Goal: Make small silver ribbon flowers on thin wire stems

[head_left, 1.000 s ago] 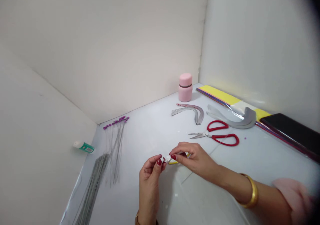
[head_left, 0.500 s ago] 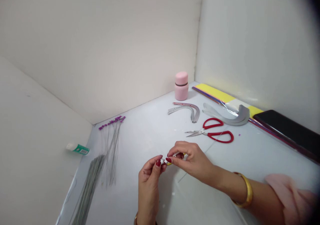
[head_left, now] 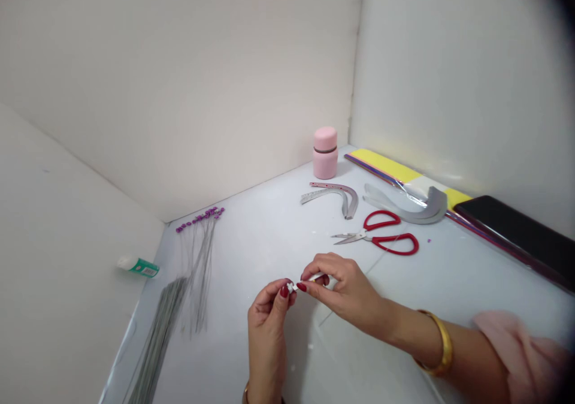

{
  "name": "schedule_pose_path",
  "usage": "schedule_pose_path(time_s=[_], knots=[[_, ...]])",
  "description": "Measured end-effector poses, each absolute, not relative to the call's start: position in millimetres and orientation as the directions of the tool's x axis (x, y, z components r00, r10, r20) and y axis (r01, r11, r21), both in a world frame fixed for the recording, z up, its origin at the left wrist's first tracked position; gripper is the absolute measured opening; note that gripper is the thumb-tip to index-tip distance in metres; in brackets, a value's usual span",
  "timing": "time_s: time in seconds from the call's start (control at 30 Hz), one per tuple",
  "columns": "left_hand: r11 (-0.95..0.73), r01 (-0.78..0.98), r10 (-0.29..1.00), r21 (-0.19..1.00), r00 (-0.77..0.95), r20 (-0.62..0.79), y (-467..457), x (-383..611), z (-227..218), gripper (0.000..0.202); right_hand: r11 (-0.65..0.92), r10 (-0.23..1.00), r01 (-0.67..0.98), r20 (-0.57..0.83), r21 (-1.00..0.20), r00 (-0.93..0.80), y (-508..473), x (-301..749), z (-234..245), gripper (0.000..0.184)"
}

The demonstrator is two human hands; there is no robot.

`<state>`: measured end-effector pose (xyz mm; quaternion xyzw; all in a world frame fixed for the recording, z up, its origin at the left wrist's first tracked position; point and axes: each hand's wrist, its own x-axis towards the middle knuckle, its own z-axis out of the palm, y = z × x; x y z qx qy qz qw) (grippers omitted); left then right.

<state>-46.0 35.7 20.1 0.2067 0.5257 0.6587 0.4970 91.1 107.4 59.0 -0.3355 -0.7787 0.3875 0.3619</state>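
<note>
Between my hands is a small white piece, too small to make out in detail. My left hand pinches its left end between thumb and fingers, the red nails showing. From the right, my right hand is closed in a pinch on a thin white strip that meets the piece; whether the two are one cannot be made out. Part of the strip is hidden behind the right fingers. Beyond my right hand lie red-handled scissors, blades slightly apart and pointing left.
Several thin wires with purple tips and a thick bundle of bare wires lie left. A green-and-white tube is at the left edge. Behind are a pink flask, curled strips, yellow sheets and a black phone-like slab.
Both hands keep nearly the same pinch. A yellow patch visible under the right fingers earlier is now mostly out of sight. The whole view has shifted slightly.
</note>
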Motion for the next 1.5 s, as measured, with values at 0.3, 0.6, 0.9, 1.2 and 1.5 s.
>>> schedule_pose_path(time_s=[0.3, 0.6, 0.9, 1.2, 1.5], knots=[[0.061, -0.435, 0.870, 0.898, -0.418, -0.261, 33.5, -45.5, 19.2, 0.013, 0.493, 0.803, 0.241, 0.331, -0.836, -0.496, 106.8, 91.0, 57.8, 0.007], [0.056, -0.446, 0.872, 0.893, -0.414, -0.262, 34.2, -44.8, 18.9, 0.013, 0.498, 0.800, 0.238, 0.337, -0.834, -0.496, 106.3, 91.0, 57.7, 0.006], [0.061, -0.418, 0.878, 0.907, -0.410, -0.248, 34.4, -44.5, 17.5, 0.013, 0.496, 0.805, 0.234, 0.342, -0.836, -0.484, 106.9, 91.1, 55.8, 0.006], [0.056, -0.405, 0.881, 0.912, -0.410, -0.236, 34.5, -43.8, 18.8, 0.013, 0.493, 0.807, 0.248, 0.332, -0.834, -0.488, 106.9, 90.0, 56.4, 0.006], [0.063, -0.416, 0.881, 0.907, -0.404, -0.246, 34.4, -40.6, 21.6, 0.014, 0.495, 0.811, 0.266, 0.330, -0.827, -0.483, 107.6, 89.8, 53.8, 0.005]])
